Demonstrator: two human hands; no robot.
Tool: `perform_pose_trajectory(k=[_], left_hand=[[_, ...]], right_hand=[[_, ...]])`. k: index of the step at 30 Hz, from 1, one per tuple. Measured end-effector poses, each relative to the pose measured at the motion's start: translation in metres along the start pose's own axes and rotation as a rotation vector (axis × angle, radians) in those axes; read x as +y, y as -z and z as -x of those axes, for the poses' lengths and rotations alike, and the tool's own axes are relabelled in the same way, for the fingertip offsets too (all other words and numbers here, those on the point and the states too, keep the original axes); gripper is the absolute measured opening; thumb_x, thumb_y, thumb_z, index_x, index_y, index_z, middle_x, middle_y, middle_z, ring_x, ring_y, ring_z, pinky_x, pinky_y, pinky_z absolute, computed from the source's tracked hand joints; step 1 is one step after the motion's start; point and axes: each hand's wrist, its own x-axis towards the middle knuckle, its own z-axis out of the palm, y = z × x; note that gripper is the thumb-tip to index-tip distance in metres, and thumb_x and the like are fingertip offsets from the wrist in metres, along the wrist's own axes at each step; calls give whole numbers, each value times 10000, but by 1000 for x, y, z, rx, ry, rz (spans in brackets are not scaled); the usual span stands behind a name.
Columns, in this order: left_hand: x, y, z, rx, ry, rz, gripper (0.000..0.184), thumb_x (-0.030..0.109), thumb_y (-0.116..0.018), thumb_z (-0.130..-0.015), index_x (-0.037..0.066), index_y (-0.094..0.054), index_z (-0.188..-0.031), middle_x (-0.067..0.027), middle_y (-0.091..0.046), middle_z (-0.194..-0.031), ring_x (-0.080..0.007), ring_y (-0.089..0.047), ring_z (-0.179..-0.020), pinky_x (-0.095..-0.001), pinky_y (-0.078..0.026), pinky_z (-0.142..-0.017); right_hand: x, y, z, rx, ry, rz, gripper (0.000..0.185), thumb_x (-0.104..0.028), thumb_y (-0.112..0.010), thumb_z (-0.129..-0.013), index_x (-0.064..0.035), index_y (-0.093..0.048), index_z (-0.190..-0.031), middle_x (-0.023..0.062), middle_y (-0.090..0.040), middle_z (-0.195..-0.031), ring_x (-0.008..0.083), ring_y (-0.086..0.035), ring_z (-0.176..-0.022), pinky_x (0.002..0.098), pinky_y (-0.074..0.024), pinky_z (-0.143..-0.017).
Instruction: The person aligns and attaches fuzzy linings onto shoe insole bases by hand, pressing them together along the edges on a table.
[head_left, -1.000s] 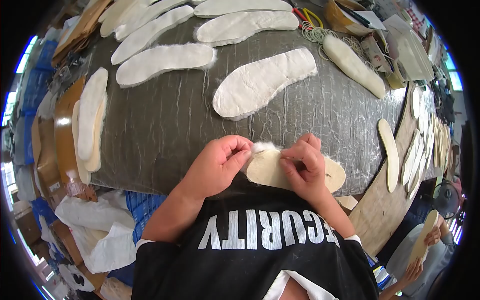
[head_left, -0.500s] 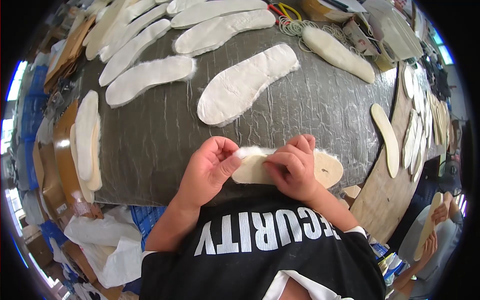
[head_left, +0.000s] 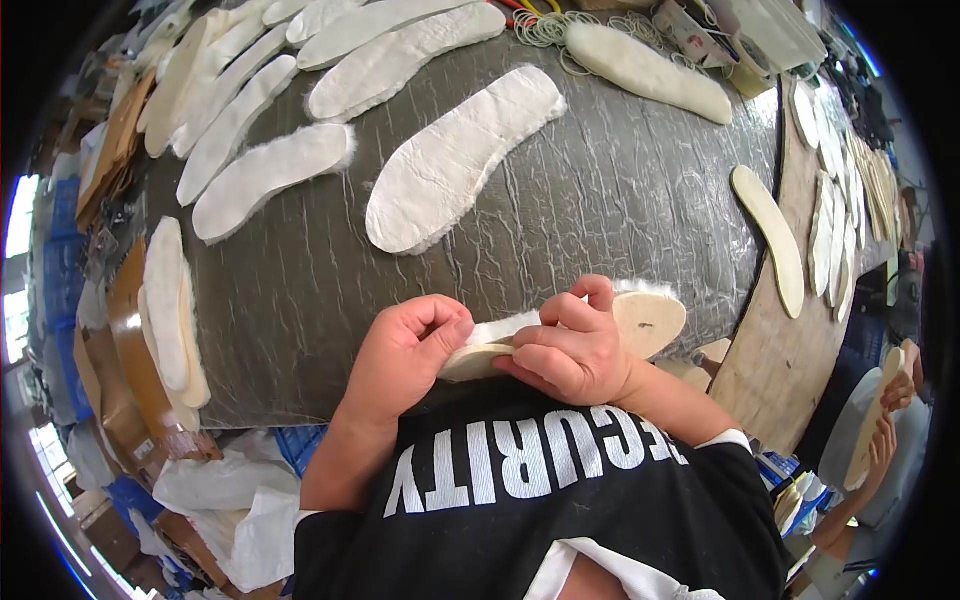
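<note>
Close to my body, at the near edge of the dark table (head_left: 300,330), both my hands hold one insole (head_left: 652,318). Its beige felt side faces up at the right end, and white fleece shows along its far edge. My left hand (head_left: 405,350) pinches the left end between thumb and fingers. My right hand (head_left: 575,345) grips the middle, covering part of it, with its fingers curled. Between my hands the felt layer and the white layer stand slightly apart. Beyond them lies a large white fleece-edged insole (head_left: 460,165).
Several white insoles (head_left: 265,180) spread over the far left. A fleecy insole (head_left: 650,75) lies by loose elastic bands (head_left: 545,30) at the back. One beige insole (head_left: 770,240) rests near a wooden board (head_left: 765,370) at right. A co-worker's hands (head_left: 885,425) hold another insole.
My view has shifted a little. My left hand and the insole's left end have tipped lower, and more of the white layer shows between my hands.
</note>
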Motion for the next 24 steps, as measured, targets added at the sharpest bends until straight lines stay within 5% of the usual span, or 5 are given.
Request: perform_pose_trajectory(k=[9,13,17,18,24], left_hand=[[-3,-22,4,210,-353,-312,190,147,-611,-1007,-3,-583,-893,-59,-652,-918,-102,-553,-784,-249,-457,-722],[-10,-24,2,273,-583,-424,163,105,-630,-988,6,-550,-886,-103,-646,-883,-166,-577,-699,-269,-464,-635],[-10,-20,0,233,-753,-437,142,83,-632,-979,22,-538,-892,-112,-638,-864,-208,-589,-710,-297,-475,-638],[-11,-19,-1,219,-775,-435,142,84,-632,-979,25,-536,-891,-115,-637,-863,-218,-593,-715,-304,-478,-638],[-13,-17,-3,168,-904,-482,167,125,-659,-964,33,-540,-893,-118,-635,-869,-258,-604,-721,-337,-494,-634]], right_hand=[[3,-4,2,-44,-153,-84,330,-241,-831,-676,-143,-564,-846,6,-564,-781,210,-538,-747,394,-378,-726],[-1,3,-2,15,-383,-122,490,-284,-872,-628,-110,-613,-1004,73,-579,-930,277,-565,-842,405,-427,-765],[14,28,-11,-227,-431,-92,552,-492,-805,-711,-98,-642,-1061,72,-619,-1006,284,-577,-931,403,-435,-801],[15,35,-11,-344,-454,-110,616,-603,-706,-774,-65,-638,-1066,79,-649,-1013,292,-591,-936,407,-443,-820],[14,48,-17,-479,-537,-354,376,-408,-702,-869,-61,-660,-1008,101,-661,-884,334,-631,-834,436,-481,-738]])
